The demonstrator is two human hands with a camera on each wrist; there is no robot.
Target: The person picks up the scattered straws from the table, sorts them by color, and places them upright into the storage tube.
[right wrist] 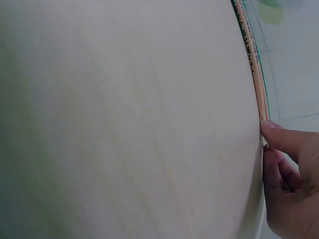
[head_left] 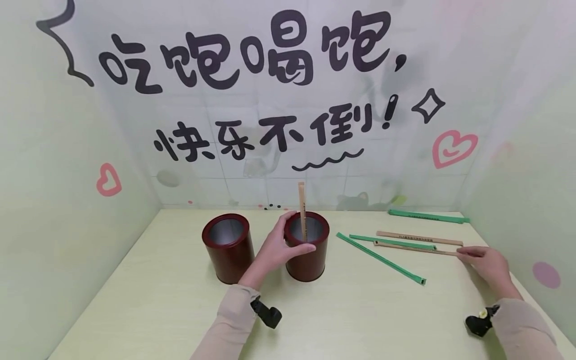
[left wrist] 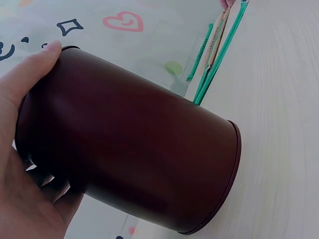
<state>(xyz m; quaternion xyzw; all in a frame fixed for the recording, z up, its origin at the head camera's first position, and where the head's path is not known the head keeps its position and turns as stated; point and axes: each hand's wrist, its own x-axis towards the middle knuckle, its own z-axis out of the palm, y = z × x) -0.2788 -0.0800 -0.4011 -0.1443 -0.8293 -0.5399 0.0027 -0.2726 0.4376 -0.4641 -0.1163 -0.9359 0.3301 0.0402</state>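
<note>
While left hand (head_left: 273,247) grips second tin (head_left: 308,266), right hand (head_left: 488,265) pinches lower brown packet (head_left: 445,252)

Farthest left, an open, dark red first tin (head_left: 233,262) stands upright on the table (head_left: 360,320). Beside it, the left hand curls round the upright second tin, from which a standing packet (head_left: 302,202) pokes. Farther right lie three green packets (head_left: 381,258) and an upper brown packet (head_left: 418,238). Rightmost, the right hand pinches the lower brown packet's right end between thumb and fingertips.

Bare table (head_left: 360,317) stretched between the forearms, leaving a low passage before the right can (head_left: 306,266). An upright straw (head_left: 302,205) narrowed that can's mouth, the left hand (head_left: 275,246) and left can (head_left: 230,262) crowded its left side, and loose straws (head_left: 381,257) lay between it and the right hand (head_left: 488,265).
</note>
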